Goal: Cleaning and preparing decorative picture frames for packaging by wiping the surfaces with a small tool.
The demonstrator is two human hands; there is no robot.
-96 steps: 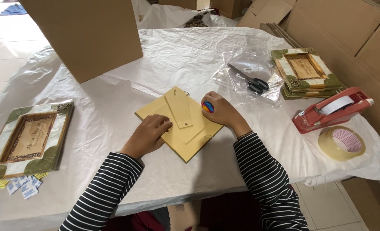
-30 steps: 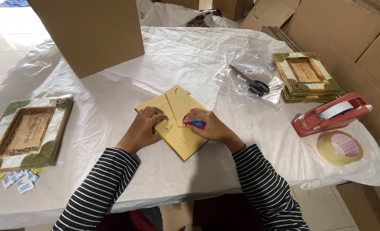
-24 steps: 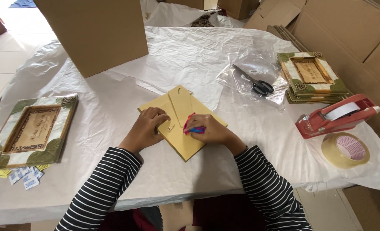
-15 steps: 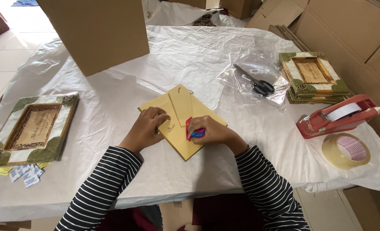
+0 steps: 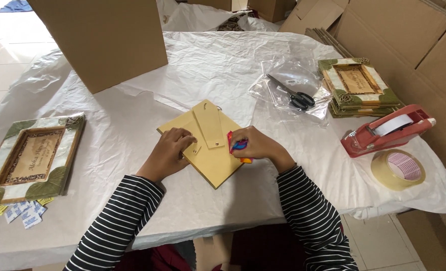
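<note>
Left hand [image 5: 166, 153] flat, fingers spread on yellow frame back [image 5: 205, 143] near the tabletop's [image 5: 132, 110] front edge; right hand [image 5: 257, 145] fingers gripping small colourful tool [image 5: 237, 146].

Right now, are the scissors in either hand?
No, the scissors lie on clear plastic bags beyond the yellow board, apart from both hands.

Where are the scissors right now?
In the head view the scissors lie on a clear plastic bag toward the table's far right, just left of the stack of picture frames and beyond the right hand.
</note>
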